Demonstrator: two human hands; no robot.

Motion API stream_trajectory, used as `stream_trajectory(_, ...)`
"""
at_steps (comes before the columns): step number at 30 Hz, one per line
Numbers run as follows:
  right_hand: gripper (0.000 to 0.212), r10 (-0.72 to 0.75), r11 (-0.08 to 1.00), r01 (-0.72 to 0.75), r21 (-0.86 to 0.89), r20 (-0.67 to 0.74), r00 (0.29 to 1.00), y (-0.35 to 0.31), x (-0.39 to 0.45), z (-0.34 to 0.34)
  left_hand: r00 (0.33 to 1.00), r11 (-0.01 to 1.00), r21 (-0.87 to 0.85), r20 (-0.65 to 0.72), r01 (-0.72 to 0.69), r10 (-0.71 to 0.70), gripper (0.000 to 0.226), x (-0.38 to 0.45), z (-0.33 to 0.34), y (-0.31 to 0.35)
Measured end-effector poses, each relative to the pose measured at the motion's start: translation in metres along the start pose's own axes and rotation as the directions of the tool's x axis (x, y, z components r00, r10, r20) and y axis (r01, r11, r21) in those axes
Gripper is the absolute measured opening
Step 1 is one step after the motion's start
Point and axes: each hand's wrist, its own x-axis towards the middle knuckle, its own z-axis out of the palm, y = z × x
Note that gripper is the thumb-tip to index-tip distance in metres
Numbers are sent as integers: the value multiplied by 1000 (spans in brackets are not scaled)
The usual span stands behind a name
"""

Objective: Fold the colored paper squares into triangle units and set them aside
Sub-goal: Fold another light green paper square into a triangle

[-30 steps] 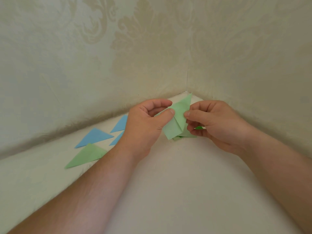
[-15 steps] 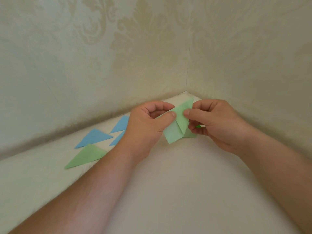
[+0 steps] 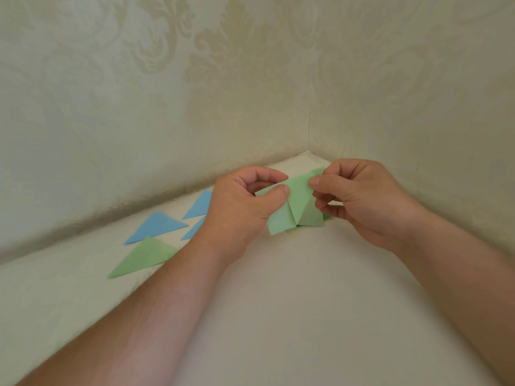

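A light green paper (image 3: 299, 203), partly folded with a crease down its middle, is held up just above the surface near the corner. My left hand (image 3: 242, 210) pinches its left side between thumb and forefinger. My right hand (image 3: 362, 199) pinches its upper right corner. More green paper (image 3: 326, 217) lies under the held piece, mostly hidden. To the left lie finished flat triangles: a green triangle (image 3: 142, 259) and three blue ones, the largest blue triangle (image 3: 156, 227) behind it, the other two partly hidden by my left wrist.
The cream surface (image 3: 292, 302) is hemmed by two patterned walls (image 3: 167, 93) that meet in a corner just behind my hands. The triangles lie along the left wall.
The green paper has been turned and spread wider between my hands. My right hand has shifted up to the paper's top corner; my left thumb has slid along the fold.
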Motion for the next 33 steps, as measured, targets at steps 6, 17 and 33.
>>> stream_trajectory(6, 24, 54, 997, -56, 45, 54, 997, 2, 1, -1, 1000, 1000, 11, 8, 10, -10, 22, 0, 0, 2)
stream_trajectory(17, 27, 90, 987, -98, 127, 64, 994, 0, 2, -2, 996, 997, -24, 48, 77, -76, 17, -1, 1, 4)
stream_trajectory(33, 20, 57, 988, -60, 142, 22, 998, -1, 1, -2, 989, 984, -121, 74, 134, -126, 14, 0, 3, 1)
